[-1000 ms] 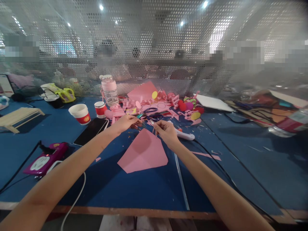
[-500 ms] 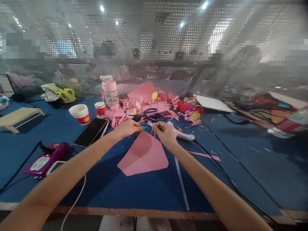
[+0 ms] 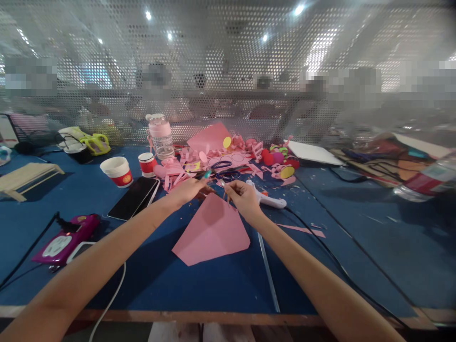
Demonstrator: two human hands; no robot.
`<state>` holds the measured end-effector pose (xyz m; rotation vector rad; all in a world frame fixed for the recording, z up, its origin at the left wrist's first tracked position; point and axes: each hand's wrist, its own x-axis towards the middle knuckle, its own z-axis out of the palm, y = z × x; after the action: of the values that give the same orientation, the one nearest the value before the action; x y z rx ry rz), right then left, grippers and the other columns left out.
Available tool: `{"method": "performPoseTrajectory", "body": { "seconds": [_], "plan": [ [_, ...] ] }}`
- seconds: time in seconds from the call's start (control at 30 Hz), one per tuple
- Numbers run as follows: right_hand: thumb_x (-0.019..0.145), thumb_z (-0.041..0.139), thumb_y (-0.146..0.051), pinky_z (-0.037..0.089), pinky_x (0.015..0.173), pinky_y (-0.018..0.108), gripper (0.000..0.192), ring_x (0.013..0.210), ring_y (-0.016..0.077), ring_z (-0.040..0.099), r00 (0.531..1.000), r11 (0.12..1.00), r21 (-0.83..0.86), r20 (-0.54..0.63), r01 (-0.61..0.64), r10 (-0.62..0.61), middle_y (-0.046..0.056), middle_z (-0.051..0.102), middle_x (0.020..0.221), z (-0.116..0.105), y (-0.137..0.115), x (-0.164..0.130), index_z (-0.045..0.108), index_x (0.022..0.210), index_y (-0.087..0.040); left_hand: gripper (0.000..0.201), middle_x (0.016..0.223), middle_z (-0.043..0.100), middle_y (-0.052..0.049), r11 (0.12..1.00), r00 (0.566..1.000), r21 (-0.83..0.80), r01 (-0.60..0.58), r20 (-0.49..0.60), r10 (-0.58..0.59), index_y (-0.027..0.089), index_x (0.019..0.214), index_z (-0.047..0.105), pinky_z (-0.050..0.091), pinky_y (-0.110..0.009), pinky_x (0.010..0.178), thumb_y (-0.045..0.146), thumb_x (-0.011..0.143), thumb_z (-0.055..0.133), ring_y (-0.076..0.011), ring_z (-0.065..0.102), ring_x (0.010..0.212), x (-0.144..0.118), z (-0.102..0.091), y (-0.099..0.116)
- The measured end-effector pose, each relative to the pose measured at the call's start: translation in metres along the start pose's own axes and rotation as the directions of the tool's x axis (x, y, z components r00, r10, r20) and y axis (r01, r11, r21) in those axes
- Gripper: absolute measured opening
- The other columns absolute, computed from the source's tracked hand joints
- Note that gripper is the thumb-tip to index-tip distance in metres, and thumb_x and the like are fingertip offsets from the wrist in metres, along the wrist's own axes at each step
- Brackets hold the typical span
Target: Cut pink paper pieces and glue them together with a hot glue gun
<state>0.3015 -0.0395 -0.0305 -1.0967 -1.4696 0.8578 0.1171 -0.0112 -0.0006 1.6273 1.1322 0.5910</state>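
A large sheet of pink paper (image 3: pixel 212 232) with angled edges lies on the blue table in front of me. At its upper left corner is my left hand (image 3: pixel 194 189), its teal-nailed digit lifted away from the darker fingers below; I see nothing held there. My right hand (image 3: pixel 241 194) is closed in a pinch above the sheet's upper right edge. What sits between its fingertips is small and partly hidden, with a thin strip hanging below. Just beyond both hands lie blue-handled scissors (image 3: pixel 221 165). A white glue gun (image 3: pixel 272 202) rests right of my right hand.
Pink paper scraps (image 3: pixel 174 168) pile up behind the hands. Leftward are a phone (image 3: pixel 133 199), paper cups (image 3: pixel 117 172), a purple power strip (image 3: pixel 69 237) and a bottle (image 3: pixel 160 135). A clear stick (image 3: pixel 269 273) and black cord (image 3: pixel 329 251) lie on the right.
My left hand's teal-nailed digit has lifted up and away from the paper. My right hand keeps its pinch in nearly the same place. The view has shifted slightly.
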Motion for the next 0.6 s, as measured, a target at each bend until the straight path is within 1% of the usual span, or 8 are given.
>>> {"method": "performPoseTrajectory", "body": {
  "seconds": [0.07,0.13,0.23,0.3,0.37,0.43,0.5,0.6],
  "plan": [
    [0.072,0.060,-0.055,0.036,0.043,0.024,0.039,0.042,0.0098,0.045,1.000,1.000,-0.004,-0.014,0.009,-0.009,-0.002,0.050,0.047,0.0003,-0.0002,0.0008,0.050,0.058,-0.020,0.057,0.078,0.069,-0.008,1.000,0.999,-0.023,0.019,0.027,-0.018,0.014,0.075,0.070,0.043,-0.025,0.066,0.057,0.087,0.034,-0.0152,0.062,0.070,-0.0018,-0.0039,0.0052],
    [0.072,0.060,-0.055,0.038,0.046,0.025,0.040,0.044,0.0105,0.047,1.000,1.000,-0.002,-0.007,0.019,-0.019,-0.001,0.053,0.049,0.0007,0.0007,0.0013,0.050,0.058,-0.020,0.050,0.082,0.070,-0.009,1.000,0.999,-0.005,-0.003,0.042,0.003,0.014,0.074,0.070,0.043,-0.025,0.068,0.055,0.084,0.043,-0.0158,0.063,0.074,-0.0028,-0.0068,0.0082],
    [0.074,0.060,-0.054,0.038,0.046,0.025,0.038,0.045,0.0106,0.048,1.000,1.000,-0.008,0.008,0.030,-0.030,-0.001,0.052,0.050,0.0009,0.0030,0.0013,0.051,0.060,-0.019,0.039,0.068,0.066,-0.003,0.991,0.997,0.119,-0.068,0.046,0.063,0.015,0.065,0.069,0.039,-0.022,0.060,0.053,0.073,0.060,-0.0138,0.057,0.063,-0.0020,-0.0078,0.0062],
    [0.074,0.059,-0.053,0.038,0.046,0.024,0.037,0.045,0.0107,0.048,1.000,1.000,-0.013,0.013,0.029,-0.029,-0.002,0.051,0.050,0.0009,0.0040,0.0008,0.051,0.061,-0.020,0.038,0.058,0.059,0.000,0.953,0.990,0.268,-0.140,0.064,0.128,0.016,0.061,0.067,0.033,-0.022,0.054,0.052,0.071,0.062,-0.0113,0.050,0.054,-0.0008,-0.0076,0.0026],
    [0.075,0.059,-0.052,0.038,0.046,0.024,0.036,0.046,0.0109,0.048,1.000,1.000,-0.017,0.020,0.023,-0.023,-0.002,0.051,0.050,0.0009,0.0043,0.0002,0.050,0.060,-0.020,0.036,0.055,0.055,0.002,0.895,0.977,0.390,-0.215,0.088,0.196,0.016,0.061,0.067,0.029,-0.022,0.051,0.048,0.074,0.059,-0.0103,0.046,0.052,-0.0001,-0.0076,0.0002],
    [0.076,0.058,-0.050,0.038,0.047,0.024,0.036,0.046,0.0108,0.048,0.999,0.999,-0.029,0.026,0.026,-0.026,-0.002,0.052,0.051,0.0012,0.0041,-0.0003,0.050,0.060,-0.020,0.029,0.056,0.055,0.002,0.864,0.967,0.436,-0.252,0.092,0.236,0.017,0.065,0.069,0.029,-0.023,0.052,0.041,0.076,0.058,-0.0101,0.045,0.052,-0.0005,-0.0075,-0.0003],
    [0.077,0.058,-0.049,0.037,0.047,0.024,0.035,0.047,0.0106,0.048,0.999,0.999,-0.033,0.028,0.034,-0.033,-0.001,0.052,0.051,0.0017,0.0038,-0.0007,0.051,0.060,-0.019,0.026,0.054,0.053,0.002,0.851,0.965,0.458,-0.258,0.088,0.245,0.017,0.064,0.069,0.027,-0.023,0.052,0.037,0.076,0.057,-0.0098,0.044,0.051,-0.0017,-0.0064,0.0004],
    [0.077,0.059,-0.047,0.037,0.047,0.024,0.033,0.047,0.0106,0.048,0.999,0.999,-0.025,0.042,0.028,-0.027,-0.001,0.053,0.053,0.0024,0.0031,-0.0011,0.052,0.061,-0.019,0.030,0.049,0.048,0.003,0.847,0.969,0.475,-0.238,0.062,0.238,0.017,0.056,0.067,0.025,-0.024,0.051,0.037,0.076,0.056,-0.0095,0.039,0.048,-0.0037,-0.0032,0.0010]
  ]
}}
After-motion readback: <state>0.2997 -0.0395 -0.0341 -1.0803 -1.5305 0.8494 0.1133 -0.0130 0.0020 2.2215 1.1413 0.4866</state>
